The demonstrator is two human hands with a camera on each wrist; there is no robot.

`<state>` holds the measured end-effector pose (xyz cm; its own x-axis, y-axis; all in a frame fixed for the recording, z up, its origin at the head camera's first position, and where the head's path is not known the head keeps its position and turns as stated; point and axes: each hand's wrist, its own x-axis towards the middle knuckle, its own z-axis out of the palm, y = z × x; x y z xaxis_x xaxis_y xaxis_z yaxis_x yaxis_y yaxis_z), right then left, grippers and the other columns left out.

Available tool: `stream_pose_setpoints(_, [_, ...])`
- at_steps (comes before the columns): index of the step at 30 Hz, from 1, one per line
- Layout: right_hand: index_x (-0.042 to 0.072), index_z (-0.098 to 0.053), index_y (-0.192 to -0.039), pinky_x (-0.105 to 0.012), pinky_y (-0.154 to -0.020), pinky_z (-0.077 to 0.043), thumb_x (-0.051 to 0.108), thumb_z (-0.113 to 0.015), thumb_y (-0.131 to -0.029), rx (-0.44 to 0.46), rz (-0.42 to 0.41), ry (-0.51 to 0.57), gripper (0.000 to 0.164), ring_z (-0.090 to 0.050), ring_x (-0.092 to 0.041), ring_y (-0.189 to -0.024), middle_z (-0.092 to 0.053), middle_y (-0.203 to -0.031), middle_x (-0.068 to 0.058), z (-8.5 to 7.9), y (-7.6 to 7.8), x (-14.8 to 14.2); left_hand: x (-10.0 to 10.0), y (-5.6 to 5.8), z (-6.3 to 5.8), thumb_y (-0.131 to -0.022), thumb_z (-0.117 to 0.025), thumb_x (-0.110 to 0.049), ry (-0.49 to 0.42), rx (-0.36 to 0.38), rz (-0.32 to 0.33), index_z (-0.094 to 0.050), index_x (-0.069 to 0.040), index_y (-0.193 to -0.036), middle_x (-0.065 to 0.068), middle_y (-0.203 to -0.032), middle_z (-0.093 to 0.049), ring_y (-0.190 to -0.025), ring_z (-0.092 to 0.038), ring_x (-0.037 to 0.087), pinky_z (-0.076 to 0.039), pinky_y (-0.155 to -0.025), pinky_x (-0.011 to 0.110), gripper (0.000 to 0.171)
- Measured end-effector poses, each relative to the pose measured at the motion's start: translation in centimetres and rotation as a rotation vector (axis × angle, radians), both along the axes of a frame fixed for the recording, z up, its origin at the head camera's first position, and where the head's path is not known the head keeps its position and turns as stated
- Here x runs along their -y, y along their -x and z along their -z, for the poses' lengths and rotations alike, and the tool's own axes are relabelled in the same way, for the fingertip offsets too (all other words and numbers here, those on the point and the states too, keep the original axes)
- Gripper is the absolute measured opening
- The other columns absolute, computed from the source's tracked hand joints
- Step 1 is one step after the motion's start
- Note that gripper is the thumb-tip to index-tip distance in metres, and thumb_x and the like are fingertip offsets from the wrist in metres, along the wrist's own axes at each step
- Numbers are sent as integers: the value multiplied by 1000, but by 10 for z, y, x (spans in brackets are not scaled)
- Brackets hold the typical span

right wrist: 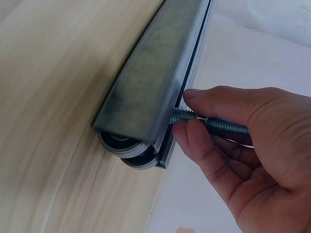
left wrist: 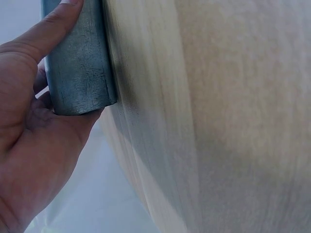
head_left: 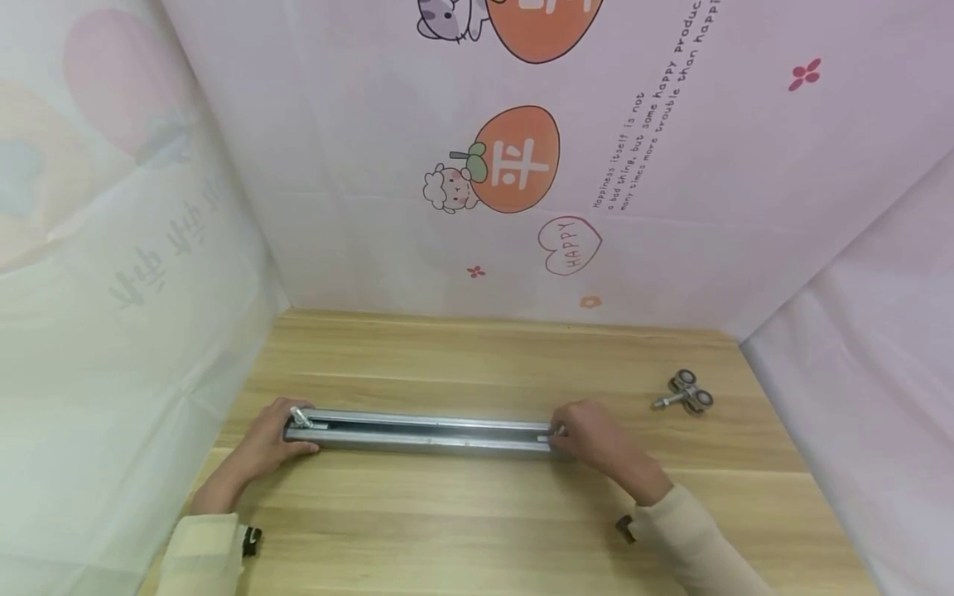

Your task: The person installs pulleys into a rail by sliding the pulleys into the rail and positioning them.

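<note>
A long metal rail with a slot along its top lies across the wooden table. My left hand grips its left end, thumb on the near side wall; the left wrist view shows the rail's end against the palm. Near that end a threaded bolt sticks up through the slot. At the right end my right hand pinches the threaded bolt of a roller between thumb and fingers. The roller's wheels poke partly out of the rail's open end, the rest hidden inside.
A second roller with several wheels and a bolt lies loose on the table, right of and beyond the right hand. Printed cloth walls rise behind the table and on both sides.
</note>
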<state>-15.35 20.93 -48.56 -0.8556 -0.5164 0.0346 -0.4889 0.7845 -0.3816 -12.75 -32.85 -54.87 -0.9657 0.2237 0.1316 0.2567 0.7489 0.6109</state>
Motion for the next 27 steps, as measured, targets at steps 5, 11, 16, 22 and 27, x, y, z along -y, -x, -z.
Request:
stream_pose_setpoints(5, [9,-78,-83,-18,-61,-54,5,-84,-83,-29,-22,-15,7,-64,-4,-66,-76,-79,-1,3,1,8,-1,0,1,-73,-96,-16,1,14,-3,-65,4,-127,22,-117,-65,-106,-59,38,-47,-91,52,65])
stream_pose_setpoints(11, [9,-79,-84,-19,-62,-54,7,-86,-84,-38,-28,-40,7,-66,-7,-66,-76,-79,-1,3,2,19,-1,1,0,-72,-97,-16,-9,27,-15,-65,3,-126,21,-116,-65,-106,-59,38,-47,-92,54,65])
stream_pose_setpoints(16, [10,-79,-83,-20,-62,-54,7,-86,-83,-46,-36,-52,8,-64,-6,-66,-75,-78,0,4,3,24,-2,0,1,-72,-97,-16,-4,18,-14,-65,3,-126,21,-116,-65,-106,-59,38,-47,-92,54,65])
stream_pose_setpoints(22, [9,-79,-83,-20,-61,-53,5,-85,-83,-49,-57,-41,7,-62,-5,-64,-75,-78,-1,3,3,30,-2,-1,2,-73,-96,-14,1,9,-14,-66,3,-125,22,-116,-65,-106,-59,39,-48,-93,54,63])
stream_pose_setpoints(27, [7,-79,-83,-19,-58,-51,2,-84,-83,-49,-95,-30,7,-55,-3,-61,-74,-76,-2,-1,4,38,-2,-1,1,-73,-96,-14,-6,21,-16,-65,5,-125,23,-116,-65,-106,-59,40,-48,-92,55,63])
